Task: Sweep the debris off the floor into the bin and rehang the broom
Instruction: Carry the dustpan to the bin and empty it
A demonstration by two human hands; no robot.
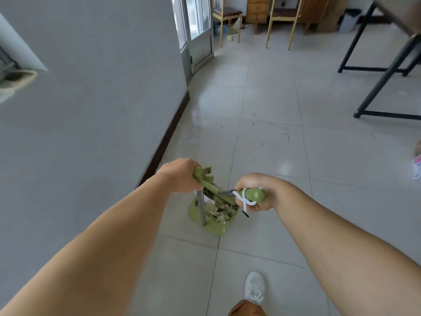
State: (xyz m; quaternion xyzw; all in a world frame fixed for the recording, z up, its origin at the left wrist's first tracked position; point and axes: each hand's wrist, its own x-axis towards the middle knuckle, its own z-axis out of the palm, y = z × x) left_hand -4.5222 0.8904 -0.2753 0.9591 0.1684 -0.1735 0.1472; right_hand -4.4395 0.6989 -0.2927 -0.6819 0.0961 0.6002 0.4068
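Observation:
A green dustpan (218, 229) hangs just above the tiled floor, with crumpled paper debris (222, 209) lying inside it. Its grey upright pole (201, 210) rises to a green grip, and my left hand (182, 175) is closed around that grip. My right hand (256, 192) is closed on the green end of the broom handle (256, 194), which carries a white hanging cord (245, 199). The broom's shaft runs down toward the pan between my hands; its bristles are hidden behind the handles. A grey bin (349, 20) stands far off at the back wall.
A grey wall (91, 99) with a dark skirting runs along the left to a glass door (200, 30). Wooden chairs (227, 17) and a cabinet stand at the back. Black table legs (382, 80) are at the right. My shoe (254, 288) is below.

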